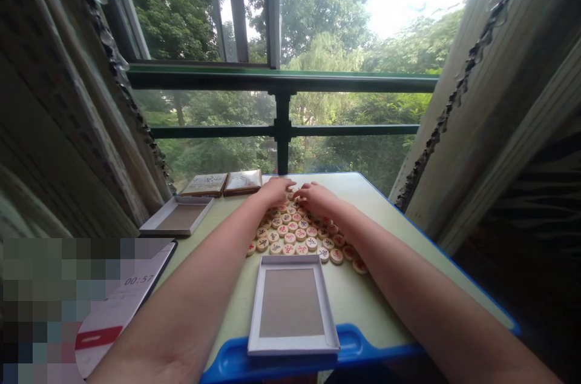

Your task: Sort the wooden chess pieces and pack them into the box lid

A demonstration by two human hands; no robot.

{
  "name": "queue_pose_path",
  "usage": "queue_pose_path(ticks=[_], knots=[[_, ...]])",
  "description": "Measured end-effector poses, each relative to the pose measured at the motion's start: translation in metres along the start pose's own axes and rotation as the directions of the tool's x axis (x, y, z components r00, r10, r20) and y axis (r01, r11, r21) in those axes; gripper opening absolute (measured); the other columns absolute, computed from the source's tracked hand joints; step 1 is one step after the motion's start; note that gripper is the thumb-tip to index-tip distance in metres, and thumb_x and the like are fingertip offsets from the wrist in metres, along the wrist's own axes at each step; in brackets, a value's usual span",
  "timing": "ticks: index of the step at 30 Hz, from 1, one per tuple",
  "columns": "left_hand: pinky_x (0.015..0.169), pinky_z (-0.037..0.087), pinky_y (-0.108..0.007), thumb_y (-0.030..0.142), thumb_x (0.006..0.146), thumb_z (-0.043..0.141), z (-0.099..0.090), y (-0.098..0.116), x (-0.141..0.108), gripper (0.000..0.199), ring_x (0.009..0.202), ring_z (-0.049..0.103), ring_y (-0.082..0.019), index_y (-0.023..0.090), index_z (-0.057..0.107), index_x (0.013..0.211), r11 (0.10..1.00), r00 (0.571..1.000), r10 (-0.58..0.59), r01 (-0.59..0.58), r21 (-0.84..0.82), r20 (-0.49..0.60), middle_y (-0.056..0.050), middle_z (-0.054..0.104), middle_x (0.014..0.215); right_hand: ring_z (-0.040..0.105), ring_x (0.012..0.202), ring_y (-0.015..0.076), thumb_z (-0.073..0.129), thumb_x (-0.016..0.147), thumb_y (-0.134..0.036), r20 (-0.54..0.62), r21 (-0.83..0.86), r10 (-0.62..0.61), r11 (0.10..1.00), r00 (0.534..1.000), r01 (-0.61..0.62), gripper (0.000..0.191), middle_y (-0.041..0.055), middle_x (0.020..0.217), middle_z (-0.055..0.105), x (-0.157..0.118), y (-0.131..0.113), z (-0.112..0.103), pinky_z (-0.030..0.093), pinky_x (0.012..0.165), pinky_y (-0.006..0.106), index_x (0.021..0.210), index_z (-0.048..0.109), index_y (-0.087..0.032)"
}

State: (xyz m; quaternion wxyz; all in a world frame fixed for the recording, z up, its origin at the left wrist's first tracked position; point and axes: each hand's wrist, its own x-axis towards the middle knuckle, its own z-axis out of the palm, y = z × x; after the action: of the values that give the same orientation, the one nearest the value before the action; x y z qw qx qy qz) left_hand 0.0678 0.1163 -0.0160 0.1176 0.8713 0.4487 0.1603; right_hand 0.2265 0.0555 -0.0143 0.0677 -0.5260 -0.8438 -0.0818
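Many round wooden Chinese chess pieces (pixel 289 237) with red or dark characters lie flat on the pale green table (pixel 376 202), packed into a rough triangle that narrows away from me. At its far tip, my left hand (pixel 273 191) reaches in from the left, fingers stretched out and touching or just over the pieces there. My right hand (pixel 318 197) is opposite, its slightly bent fingers apart and resting at the right side of the same tip. The fingers partly hide the pieces under them. Below the triangle's wide edge sits an open white box tray (pixel 290 302) with a grey-brown bottom.
Another shallow white box part (pixel 179 215) lies at the table's left, with two flat printed boxes (pixel 242 182) behind it. A tablet-like screen (pixel 129 299) showing 00:57 is at lower left. Curtains (pixel 454 99) and a window with a green rail (pixel 354 82) frame the far side.
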Motion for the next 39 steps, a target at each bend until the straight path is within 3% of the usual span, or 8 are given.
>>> queue_pose_path(ticks=[3, 7, 11, 14, 19, 25, 32, 39], knots=[[0.092, 0.040, -0.027, 0.006, 0.071, 0.047, 0.003, 0.000, -0.001, 0.047, 0.108, 0.054, -0.020, 0.023, 0.061, 0.113, 1.000, 0.998, -0.001, 0.003, -0.021, 0.068, -0.004, 0.062, 0.117, 0.053, 0.094, 0.0196, 0.045, 0.087, -0.027, 0.004, 0.035, 0.045, 0.998, 0.999, -0.046, 0.028, 0.0074, 0.105, 0.063, 0.000, -0.001, -0.001, 0.038, 0.081, 0.027, 0.107, 0.064, -0.024], [0.084, 0.044, -0.023, 0.008, 0.074, 0.046, -0.009, -0.001, -0.005, 0.043, 0.099, 0.059, -0.018, 0.018, 0.060, 0.114, 0.990, 0.995, -0.098, 0.096, -0.102, -0.015, -0.006, 0.063, 0.115, 0.054, 0.095, 0.0185, 0.039, 0.089, -0.024, 0.003, 0.097, 0.149, 0.984, 0.989, -0.148, 0.032, 0.0065, 0.097, 0.066, -0.001, -0.004, -0.001, 0.039, 0.079, 0.025, 0.113, 0.060, -0.024], [0.074, 0.046, -0.024, 0.024, 0.073, 0.056, -0.020, -0.003, -0.009, 0.023, 0.084, 0.062, -0.019, 0.017, 0.070, 0.089, 0.990, 0.990, -0.137, 0.138, -0.024, 0.042, -0.006, 0.070, 0.093, 0.054, 0.095, 0.0177, 0.040, 0.088, -0.023, -0.002, 0.099, 0.155, 0.983, 0.988, -0.154, 0.029, 0.0046, 0.098, 0.067, -0.001, -0.004, -0.004, 0.039, 0.081, 0.024, 0.104, 0.065, -0.024], [0.068, 0.047, -0.024, 0.028, 0.070, 0.059, -0.021, -0.005, -0.012, 0.021, 0.075, 0.063, -0.018, 0.018, 0.070, 0.086, 0.976, 0.973, -0.214, 0.216, -0.013, 0.087, -0.006, 0.070, 0.089, 0.054, 0.099, 0.0167, 0.042, 0.087, -0.020, -0.008, 0.101, 0.211, 0.973, 0.977, -0.209, 0.029, 0.0049, 0.108, 0.064, -0.004, 0.000, -0.013, 0.038, 0.082, 0.022, 0.106, 0.064, -0.024], [0.066, 0.046, -0.023, 0.022, 0.069, 0.059, -0.018, -0.009, -0.009, 0.025, 0.076, 0.063, -0.017, 0.021, 0.069, 0.092, 0.973, 0.968, -0.225, 0.229, -0.027, 0.106, -0.006, 0.069, 0.095, 0.060, 0.085, 0.0173, 0.053, 0.079, -0.023, 0.141, 0.079, 0.384, 0.915, 0.913, -0.397, 0.024, 0.0072, 0.101, 0.067, -0.021, 0.009, -0.033, 0.041, 0.070, 0.022, 0.098, 0.068, -0.020], [0.067, 0.046, -0.023, 0.028, 0.069, 0.060, -0.017, -0.011, -0.007, 0.030, 0.081, 0.063, -0.019, 0.018, 0.067, 0.097, 0.969, 0.966, -0.237, 0.242, -0.046, 0.101, -0.007, 0.069, 0.097, 0.061, 0.076, 0.0180, 0.055, 0.073, -0.042, 0.257, 0.040, 0.364, 0.921, 0.895, -0.387, 0.032, 0.0073, 0.093, 0.069, -0.031, 0.002, -0.042, 0.041, 0.061, 0.023, 0.092, 0.070, -0.021], [0.068, 0.046, -0.024, 0.031, 0.062, 0.067, -0.019, -0.013, -0.007, 0.026, 0.079, 0.063, -0.020, 0.016, 0.069, 0.084, 0.956, 0.951, -0.289, 0.292, -0.008, 0.108, -0.007, 0.070, 0.090, 0.060, 0.082, 0.0188, 0.054, 0.070, -0.038, 0.244, 0.058, 0.346, 0.927, 0.906, -0.370, 0.032, 0.0062, 0.097, 0.068, -0.029, -0.002, -0.037, 0.042, 0.063, 0.023, 0.093, 0.070, -0.023], [0.075, 0.048, -0.025, 0.019, 0.062, 0.063, -0.018, -0.016, -0.007, 0.034, 0.089, 0.062, -0.020, 0.016, 0.067, 0.096, 0.948, 0.955, -0.272, 0.287, -0.138, 0.117, -0.008, 0.068, 0.101, 0.062, 0.076, 0.0188, 0.056, 0.068, -0.038, 0.242, 0.047, 0.369, 0.919, 0.897, -0.391, 0.029, 0.0081, 0.091, 0.069, -0.029, -0.004, -0.038, 0.041, 0.057, 0.022, 0.086, 0.070, -0.020]])
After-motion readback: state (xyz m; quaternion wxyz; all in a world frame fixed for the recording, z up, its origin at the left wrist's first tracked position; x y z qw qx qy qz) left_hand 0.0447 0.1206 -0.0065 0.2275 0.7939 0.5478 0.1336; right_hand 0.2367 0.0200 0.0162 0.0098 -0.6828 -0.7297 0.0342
